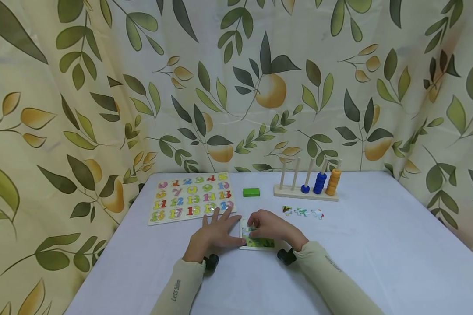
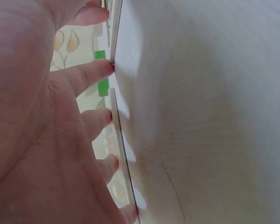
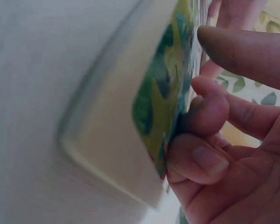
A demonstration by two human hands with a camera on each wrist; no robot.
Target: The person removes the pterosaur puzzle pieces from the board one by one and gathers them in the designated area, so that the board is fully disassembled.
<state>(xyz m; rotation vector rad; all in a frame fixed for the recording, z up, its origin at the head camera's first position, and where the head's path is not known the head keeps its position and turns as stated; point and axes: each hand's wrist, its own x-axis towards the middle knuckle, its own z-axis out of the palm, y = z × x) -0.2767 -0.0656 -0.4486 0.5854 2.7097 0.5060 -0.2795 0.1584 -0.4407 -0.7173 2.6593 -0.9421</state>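
Note:
A small jigsaw puzzle (image 1: 263, 243) with a green picture and a pale border lies on the table in the head view. My left hand (image 1: 217, 232) is spread flat, its thumb at the puzzle's left edge. Its other fingers reach onto the near right corner of the number board (image 1: 193, 213). Over the puzzle is my right hand (image 1: 273, 228), with fingers bent and fingertips at the picture. In the right wrist view the curled fingers (image 3: 198, 158) touch the puzzle surface (image 3: 154, 98); whether they pinch a piece is hidden.
A green block (image 1: 251, 192) lies behind the puzzle. Several loose jigsaw pieces (image 1: 301, 212) sit to the right, in front of a wooden peg stand (image 1: 287, 192) with blue and orange rings. A patterned curtain (image 1: 236, 87) hangs behind the white table (image 1: 378, 245).

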